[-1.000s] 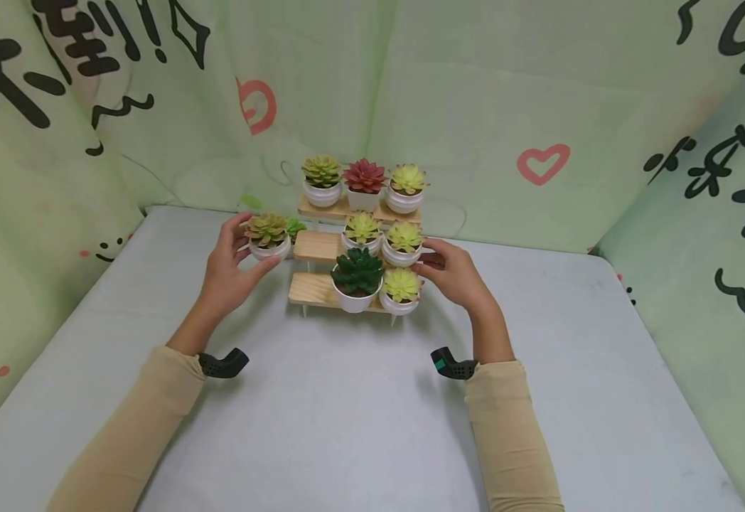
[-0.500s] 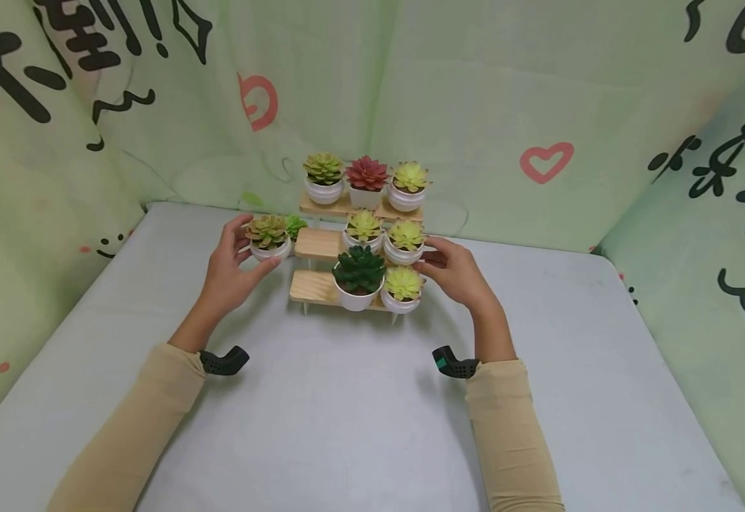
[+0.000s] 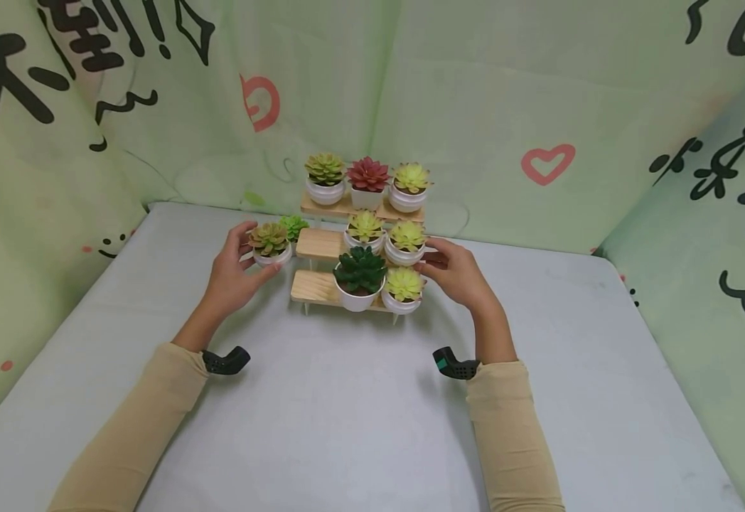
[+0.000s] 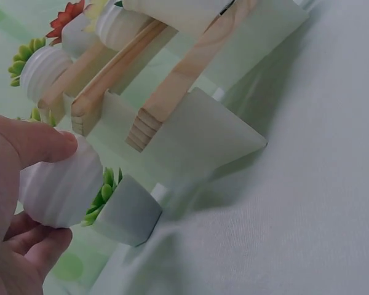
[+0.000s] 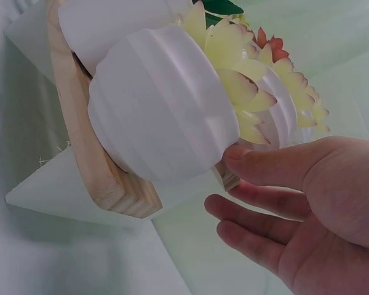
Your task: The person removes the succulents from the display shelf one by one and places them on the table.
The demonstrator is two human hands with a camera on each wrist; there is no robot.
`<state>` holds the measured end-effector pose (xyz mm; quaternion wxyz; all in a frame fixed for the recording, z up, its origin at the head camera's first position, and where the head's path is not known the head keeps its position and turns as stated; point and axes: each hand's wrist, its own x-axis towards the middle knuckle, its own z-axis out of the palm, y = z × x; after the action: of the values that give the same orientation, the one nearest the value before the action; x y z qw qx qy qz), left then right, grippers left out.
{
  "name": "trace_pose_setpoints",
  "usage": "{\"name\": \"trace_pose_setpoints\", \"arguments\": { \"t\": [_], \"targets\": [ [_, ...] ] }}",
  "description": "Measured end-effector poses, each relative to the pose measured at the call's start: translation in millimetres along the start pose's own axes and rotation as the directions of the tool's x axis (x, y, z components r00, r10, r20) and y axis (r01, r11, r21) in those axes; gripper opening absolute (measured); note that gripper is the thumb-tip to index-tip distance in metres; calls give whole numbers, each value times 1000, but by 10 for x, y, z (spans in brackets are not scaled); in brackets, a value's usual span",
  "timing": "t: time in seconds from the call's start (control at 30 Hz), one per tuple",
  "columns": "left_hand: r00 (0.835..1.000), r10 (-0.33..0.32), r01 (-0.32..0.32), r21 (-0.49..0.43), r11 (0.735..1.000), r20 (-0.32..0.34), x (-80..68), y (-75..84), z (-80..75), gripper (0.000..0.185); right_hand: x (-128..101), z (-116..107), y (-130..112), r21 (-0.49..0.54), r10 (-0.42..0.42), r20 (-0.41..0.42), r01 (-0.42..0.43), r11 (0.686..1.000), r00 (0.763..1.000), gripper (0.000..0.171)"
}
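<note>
Grey table: we see a pale grey cloth-covered table (image 3: 347, 412) walled by a green printed curtain (image 3: 475, 107).
Left hand: our left hand (image 3: 232, 274) pinches a brownish-green succulent in a ribbed white pot (image 3: 271, 243), thumb on the near side of the pot and fingers on its far left side; the pot is held just left of the stand's middle step, and we cannot tell if it touches the wood.
Behind it: a small bright green succulent (image 3: 293, 226) sits just beyond the held pot, in a plain white pot.
Wooden stand: a three-step pale wood stand (image 3: 315, 284) stands at the far middle of the table; the left ends of its middle and near steps are bare.
Far step: three pots, with a red succulent (image 3: 367, 174) in the middle.
Middle step: two yellow-green plants at the right.
Near step: a dark green succulent (image 3: 360, 270) and a yellow-green succulent (image 3: 403, 286) beside it.
Right hand: our right hand (image 3: 458, 274) lies relaxed with loosely spread fingers at the stand's right end, thumb tip touching the ribbed pot there, gripping nothing.
</note>
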<state>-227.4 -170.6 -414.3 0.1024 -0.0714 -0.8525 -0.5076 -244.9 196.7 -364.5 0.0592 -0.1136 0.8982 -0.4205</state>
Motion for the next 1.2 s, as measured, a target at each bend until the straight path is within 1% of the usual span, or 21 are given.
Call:
{"name": "trace_pose_setpoints", "arguments": {
  "t": [0.17, 0.57, 0.87, 1.2],
  "targets": [
    [999, -35, 35, 16, 999, 29, 2, -25, 6, 79, 0, -3, -1, 0, 0, 2, 0, 1000, 1000, 51],
    [991, -91, 89, 30, 996, 98, 35, -148, 31, 77, -1, -5, 0, -3, 1, 1, -1, 1000, 1000, 50],
    [987, -99, 94, 38, 995, 128, 32, -191, 44, 76, -1, -6, 1, -5, -16, 0, 16, 1000, 1000, 51],
    [980, -105, 101, 35, 994, 168, 39, -265, 54, 76, 7, -5, 14, -7, -12, 2, 12, 1000, 1000, 51]
  ]
}}
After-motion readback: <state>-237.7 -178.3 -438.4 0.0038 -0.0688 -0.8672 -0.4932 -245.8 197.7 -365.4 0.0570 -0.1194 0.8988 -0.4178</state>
